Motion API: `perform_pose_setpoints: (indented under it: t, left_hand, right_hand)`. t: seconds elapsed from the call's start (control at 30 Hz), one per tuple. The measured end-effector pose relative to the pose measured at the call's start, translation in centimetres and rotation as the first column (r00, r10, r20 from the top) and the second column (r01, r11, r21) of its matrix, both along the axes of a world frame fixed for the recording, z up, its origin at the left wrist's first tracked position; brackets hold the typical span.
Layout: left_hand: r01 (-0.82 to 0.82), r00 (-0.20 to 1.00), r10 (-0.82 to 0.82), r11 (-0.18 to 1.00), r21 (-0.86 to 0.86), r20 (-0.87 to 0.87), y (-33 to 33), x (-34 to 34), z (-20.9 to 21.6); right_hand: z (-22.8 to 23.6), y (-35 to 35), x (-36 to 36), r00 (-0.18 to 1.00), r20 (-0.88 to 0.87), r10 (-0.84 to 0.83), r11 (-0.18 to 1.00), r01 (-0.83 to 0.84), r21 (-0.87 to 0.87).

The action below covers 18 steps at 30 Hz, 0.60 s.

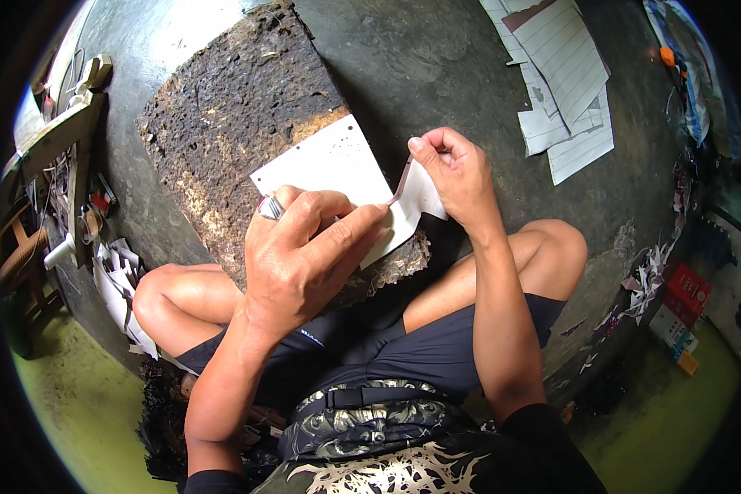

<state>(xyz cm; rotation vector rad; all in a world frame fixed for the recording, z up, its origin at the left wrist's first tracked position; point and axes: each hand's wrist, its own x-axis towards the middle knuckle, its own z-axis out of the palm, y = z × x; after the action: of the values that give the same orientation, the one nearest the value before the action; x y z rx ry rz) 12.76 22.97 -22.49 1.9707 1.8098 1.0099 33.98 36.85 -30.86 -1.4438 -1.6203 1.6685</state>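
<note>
Head view, left to right. Wooden frame [70,140] at 9 o'clock, paper scraps [115,280] below it. Left hand [305,251], ring on one finger, presses flat on a white card [329,169]; fingers together, grip closed down on the card's near edge. Card lies on a dark, rough block [230,107], long axis running 10 to 4 o'clock. Right hand [457,177] at the card's 4 o'clock corner, thumb and forefinger pinched on a folded-up flap [424,193]. Lined paper sheets [564,78] lie at 1 o'clock on the grey floor [436,66]. Red box [687,288] at 3 o'clock.
</note>
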Motion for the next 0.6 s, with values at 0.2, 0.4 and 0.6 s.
perform_pose_setpoints:
  t: [0.2,0.4,0.6]
  left_hand:
    - [0.004,1.0,-0.004,1.0,0.002,-0.013,0.0,0.0,0.1]
    - [0.004,1.0,-0.004,1.0,0.005,-0.008,-0.1,0.0,0.0]
    - [0.011,1.0,-0.011,1.0,0.025,-0.022,-0.2,0.0,-0.2]
  right_hand:
    - [-0.4,0.3,0.2,1.0,-0.006,0.0,1.0,0.0,-0.009]
    - [-0.9,0.6,0.4,1.0,0.014,-0.01,1.0,0.01,0.013]
    - [-1.2,0.8,0.7,1.0,0.028,0.0,1.0,0.0,0.009]
